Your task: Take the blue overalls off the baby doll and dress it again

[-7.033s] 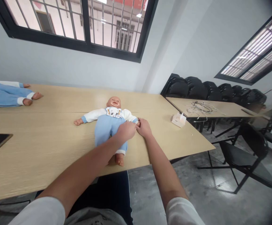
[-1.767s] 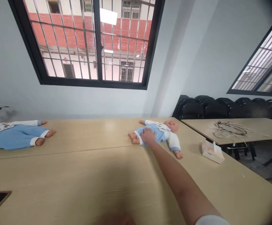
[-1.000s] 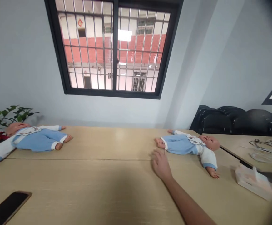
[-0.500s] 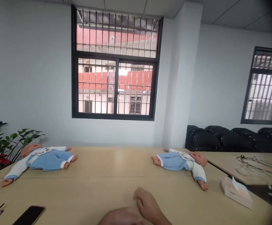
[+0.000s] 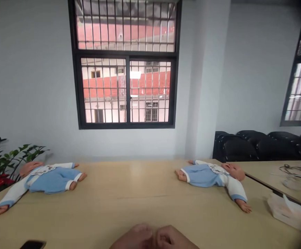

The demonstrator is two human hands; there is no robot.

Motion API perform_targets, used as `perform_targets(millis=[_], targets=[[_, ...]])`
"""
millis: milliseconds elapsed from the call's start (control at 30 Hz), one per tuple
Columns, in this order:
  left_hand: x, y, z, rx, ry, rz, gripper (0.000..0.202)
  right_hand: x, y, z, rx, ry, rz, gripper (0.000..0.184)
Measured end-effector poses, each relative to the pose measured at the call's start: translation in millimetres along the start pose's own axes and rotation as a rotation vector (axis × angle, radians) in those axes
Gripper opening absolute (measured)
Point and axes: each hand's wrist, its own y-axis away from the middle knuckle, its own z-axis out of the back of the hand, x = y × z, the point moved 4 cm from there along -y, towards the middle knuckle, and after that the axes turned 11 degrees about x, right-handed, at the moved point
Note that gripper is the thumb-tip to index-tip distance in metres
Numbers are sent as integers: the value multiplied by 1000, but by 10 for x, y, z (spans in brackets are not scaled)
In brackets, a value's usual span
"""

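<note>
At the bottom middle of the head view, my left hand [image 5: 138,236] and my right hand [image 5: 173,238] lie close together over the table. My right hand is loosely curled, with a small hollow between its fingers and nothing visible in it. The left one is closed as well, its fingers pressed together, slightly blurred and partly cut off by the frame; I see no object in it. Two baby dolls in blue and white clothes lie on their backs on the table: a left doll [image 5: 53,178] and a right doll [image 5: 204,175]. Neither is touched by a hand.
The wooden table [image 5: 109,214] carries a phone [image 5: 33,245] at the lower left and a tissue box [image 5: 286,211] at the right. Cables or tubing [image 5: 298,174] lie on another table. A potted plant [image 5: 12,155] stands left; black chairs [image 5: 266,147] stand behind.
My right hand has drawn back from the tabletop and come down beside my left hand. The view has shifted slightly, so the right doll and tissue box appear farther right.
</note>
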Motion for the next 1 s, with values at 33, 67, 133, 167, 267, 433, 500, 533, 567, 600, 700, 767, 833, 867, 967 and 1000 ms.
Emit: perform_targets(millis=[33,67,133,167,267,433,500,533,567,600,700,767,833,867,967,1000], targets=[[13,4,-17,-7,30,-12,48,51,-27,-25,35,8,17,24],[13,15,-30,-17,44,-23,50,91,-47,-49,62,13,32,20],[-17,45,-45,-21,4,-15,55,138,-68,-88,108,16,67,15],[-36,60,-48,-10,-33,9,57,146,-72,-96,123,20,85,15],[-80,77,-40,46,-51,81,57,122,-85,-73,133,46,109,14],[-26,37,18,59,64,79,57,74,-113,-33,158,2,83,11],[8,23,25,72,44,78,56,75,-114,-33,154,5,75,11],[17,20,27,72,40,76,56,78,-112,-36,153,12,74,12],[21,18,28,68,41,75,56,81,-110,-39,153,20,74,12],[21,19,28,60,44,75,56,83,-107,-40,152,29,73,12],[10,25,23,42,47,75,57,74,-105,-39,147,63,61,12],[2,27,16,46,42,72,58,57,-110,-38,145,78,50,12],[-3,28,12,48,39,68,58,39,-117,-39,143,91,42,13],[-6,28,10,46,40,68,57,32,-120,-40,143,98,40,14],[-15,28,2,39,47,69,57,32,-122,-46,147,108,46,18],[-16,28,0,40,45,73,57,36,-121,-46,148,109,45,19]])
